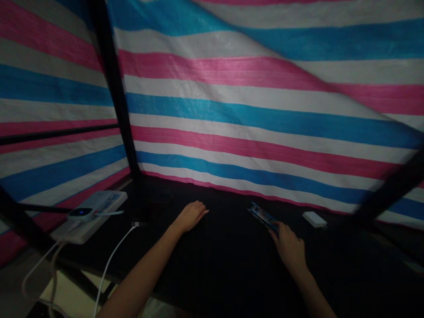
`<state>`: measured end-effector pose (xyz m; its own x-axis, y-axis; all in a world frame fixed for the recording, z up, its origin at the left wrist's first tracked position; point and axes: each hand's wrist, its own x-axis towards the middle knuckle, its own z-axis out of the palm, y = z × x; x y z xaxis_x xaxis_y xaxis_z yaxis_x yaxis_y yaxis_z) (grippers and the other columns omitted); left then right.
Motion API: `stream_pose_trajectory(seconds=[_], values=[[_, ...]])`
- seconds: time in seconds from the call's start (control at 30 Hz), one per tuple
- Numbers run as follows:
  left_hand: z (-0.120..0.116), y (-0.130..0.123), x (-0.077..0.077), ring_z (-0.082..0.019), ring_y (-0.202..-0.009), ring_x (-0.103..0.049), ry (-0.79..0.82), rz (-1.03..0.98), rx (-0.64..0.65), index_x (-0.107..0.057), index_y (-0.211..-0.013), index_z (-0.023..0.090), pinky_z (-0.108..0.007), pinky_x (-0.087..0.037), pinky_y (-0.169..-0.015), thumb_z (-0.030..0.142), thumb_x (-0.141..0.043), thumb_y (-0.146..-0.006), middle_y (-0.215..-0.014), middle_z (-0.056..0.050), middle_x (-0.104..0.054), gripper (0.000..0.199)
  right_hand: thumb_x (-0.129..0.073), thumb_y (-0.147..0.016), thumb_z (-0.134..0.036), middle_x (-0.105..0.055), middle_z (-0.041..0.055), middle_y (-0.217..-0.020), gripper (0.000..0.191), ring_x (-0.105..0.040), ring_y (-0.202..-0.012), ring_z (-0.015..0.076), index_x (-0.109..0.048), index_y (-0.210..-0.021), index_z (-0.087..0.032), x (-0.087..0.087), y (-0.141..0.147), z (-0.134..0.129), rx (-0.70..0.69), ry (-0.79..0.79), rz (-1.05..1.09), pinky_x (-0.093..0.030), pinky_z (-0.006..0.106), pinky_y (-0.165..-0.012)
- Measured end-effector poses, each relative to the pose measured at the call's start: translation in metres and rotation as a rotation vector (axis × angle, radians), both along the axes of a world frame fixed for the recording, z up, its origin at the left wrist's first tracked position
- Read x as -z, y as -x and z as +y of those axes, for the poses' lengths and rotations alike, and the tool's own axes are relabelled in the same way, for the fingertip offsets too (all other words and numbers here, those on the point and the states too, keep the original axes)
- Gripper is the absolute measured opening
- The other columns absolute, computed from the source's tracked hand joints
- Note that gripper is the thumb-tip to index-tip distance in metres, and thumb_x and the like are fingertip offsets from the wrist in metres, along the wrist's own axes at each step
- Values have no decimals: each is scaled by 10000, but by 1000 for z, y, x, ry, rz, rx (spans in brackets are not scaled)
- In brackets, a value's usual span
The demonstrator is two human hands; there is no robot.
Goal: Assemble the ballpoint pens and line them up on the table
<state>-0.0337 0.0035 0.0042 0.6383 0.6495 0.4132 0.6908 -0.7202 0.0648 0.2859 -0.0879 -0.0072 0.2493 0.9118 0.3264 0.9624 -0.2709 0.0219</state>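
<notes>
My left hand (192, 215) lies palm down on the black tabletop (215, 260), its fingers stretched forward and nothing visible in it. Further right, my right hand (290, 247) grips the near end of a slim, flat pack (261, 215). Bluish edges and several thin, light strips show on the pack, but dim light hides what is inside. It slants away from the hand toward the back left, low over or on the tabletop; which of the two I cannot tell.
Right of the pack sits a small white box (314, 219). At the left, a device with a blue light (81, 213) lies on a pale flat case (89, 227), with cables hanging down. A white cable (112, 256) crosses the table's left edge. Black posts (115, 88) and striped sheeting (232, 101) enclose the table.
</notes>
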Motion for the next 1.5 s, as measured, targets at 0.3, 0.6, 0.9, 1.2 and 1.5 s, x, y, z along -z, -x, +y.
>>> stream_pose_trajectory(seconds=[0.3, 0.6, 0.9, 1.2, 1.5], values=[[1, 0, 3, -156, -762, -490, -12, -3, 10, -503, -784, 159, -279, -395, -713, 324, -288, -923, -783, -24, -530, 304, -462, -825, -251, -542, 85, -917, 162, -500, -867, 233, -546, -931, -161, 5, 2, 12, -135, -38, -147, -371, 321, -633], [-7, -5, -5, -170, -917, -497, -115, 26, 7, -504, -978, 158, -290, -389, -783, 322, -317, -914, -984, -61, -545, 257, -460, -798, -231, -564, 80, -952, 118, -494, -936, 260, -557, -855, -196, -3, 37, 35, -233, -48, 229, -367, 374, -720], [-3, -14, 8, -183, -989, -479, -280, 252, -29, -442, -1114, 156, -324, -328, -846, 169, -338, -901, -1056, -69, -542, 237, -412, -813, -327, -587, -18, -658, 226, -524, -588, 121, -547, -931, -189, -5, 127, 63, -693, 66, 990, -378, 233, -581], [-11, -15, 0, -198, -804, -501, -58, 251, 30, -485, -862, 165, -300, -361, -674, 244, -346, -905, -833, -58, -535, 166, -394, -831, -425, -545, -22, -518, 371, -506, -525, 112, -655, -809, -161, -4, 111, 54, -764, 331, 1000, -360, 213, -532], [-14, -12, -2, -157, -696, -557, 123, 172, -5, -480, -829, 172, -251, -374, -610, 266, -270, -929, -761, -19, -582, 251, -438, -847, -346, -649, 54, -891, 254, -543, -859, 200, -615, -988, -230, -22, 124, 33, -712, -58, 412, -366, 306, -747]])
